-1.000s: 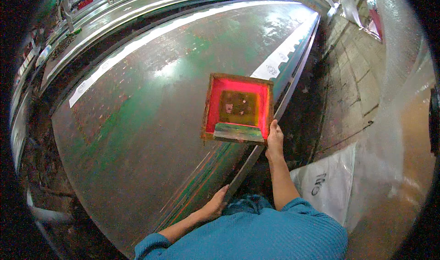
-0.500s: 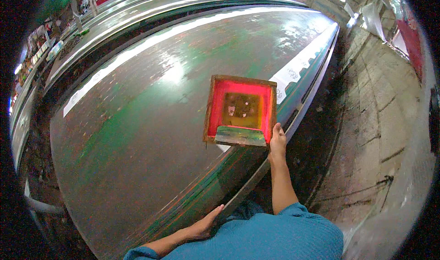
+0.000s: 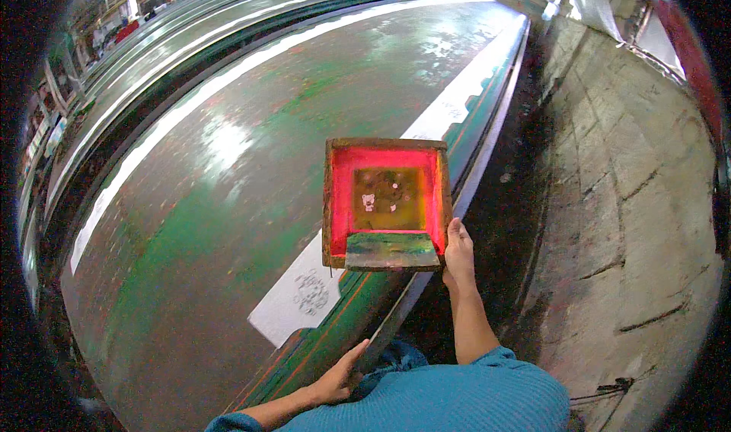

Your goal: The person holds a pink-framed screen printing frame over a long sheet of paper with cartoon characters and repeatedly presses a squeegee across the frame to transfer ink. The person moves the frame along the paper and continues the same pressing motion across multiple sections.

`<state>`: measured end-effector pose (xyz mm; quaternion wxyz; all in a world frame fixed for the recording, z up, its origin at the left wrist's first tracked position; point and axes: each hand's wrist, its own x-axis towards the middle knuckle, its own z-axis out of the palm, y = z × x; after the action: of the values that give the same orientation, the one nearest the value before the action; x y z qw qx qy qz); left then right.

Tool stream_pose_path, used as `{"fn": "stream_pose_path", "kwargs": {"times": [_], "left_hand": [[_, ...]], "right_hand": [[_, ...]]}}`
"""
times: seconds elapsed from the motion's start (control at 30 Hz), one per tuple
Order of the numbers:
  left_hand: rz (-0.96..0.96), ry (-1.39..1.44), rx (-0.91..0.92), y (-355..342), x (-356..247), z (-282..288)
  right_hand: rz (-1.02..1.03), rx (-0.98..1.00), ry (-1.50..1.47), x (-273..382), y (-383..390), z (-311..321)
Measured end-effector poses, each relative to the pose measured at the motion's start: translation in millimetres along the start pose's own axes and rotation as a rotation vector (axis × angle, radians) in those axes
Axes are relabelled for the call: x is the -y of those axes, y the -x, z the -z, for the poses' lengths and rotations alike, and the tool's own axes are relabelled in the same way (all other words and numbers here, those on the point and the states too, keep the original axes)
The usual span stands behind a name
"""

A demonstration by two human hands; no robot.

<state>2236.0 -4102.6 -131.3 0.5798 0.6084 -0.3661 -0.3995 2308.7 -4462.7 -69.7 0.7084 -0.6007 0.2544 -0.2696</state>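
My right hand (image 3: 459, 251) is closed on the lower right side of a wooden screen-printing frame (image 3: 329, 204). Inside its bright pink border lies a yellow-brown mesh window. A squeegee (image 3: 391, 252) with a green-stained, pale blade leans across the frame's near end. The frame is over the right-hand side of a long printing table (image 3: 190, 280), above a white strip (image 3: 285, 310) that bears dark outline patterns. Whether the frame touches the strip, I cannot tell. My left hand (image 3: 340, 377) rests by the table's near right edge, fingers stretched forward and holding nothing.
Another white strip (image 3: 164, 131) runs along the table's far left side. More long tables (image 3: 171, 51) stand beyond it to the left. A concrete floor (image 3: 609, 204) with cracks and a dark cord (image 3: 609, 388) lies to the right.
The table has shifted in my view, and the frame sits lower and slightly further left. The strip's patterned near end now shows below it. My right hand keeps its hold.
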Motion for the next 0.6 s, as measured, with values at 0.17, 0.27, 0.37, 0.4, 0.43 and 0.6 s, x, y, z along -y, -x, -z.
{"fn": "stream_pose_path", "kwargs": {"times": [0.17, 0.27, 0.37, 0.4, 0.43, 0.6], "left_hand": [[-0.063, -0.131, -0.010, -70.1, 3.5, 4.0], [-0.236, -0.242, -0.009, -82.2, 6.4, 5.7], [0.027, 0.012, -0.007, -79.3, 16.0, 4.0], [-0.055, 0.019, 0.008, -79.2, 21.7, 4.8], [-0.060, -0.027, -0.007, -78.7, 29.7, 5.7], [-0.109, -0.184, -0.020, -79.9, 71.8, 8.7]], "right_hand": [[0.057, -0.089, 0.211, 9.8, -39.0, 56.5], [0.081, -0.121, 0.149, 11.4, -47.8, 83.5], [0.091, -0.170, 0.216, 18.2, -49.7, 112.4], [0.091, -0.186, 0.208, 19.2, -49.4, 119.3], [0.080, -0.204, 0.188, 18.6, -47.8, 126.7], [0.037, -0.347, 0.223, 12.8, -47.8, 164.4]]}}
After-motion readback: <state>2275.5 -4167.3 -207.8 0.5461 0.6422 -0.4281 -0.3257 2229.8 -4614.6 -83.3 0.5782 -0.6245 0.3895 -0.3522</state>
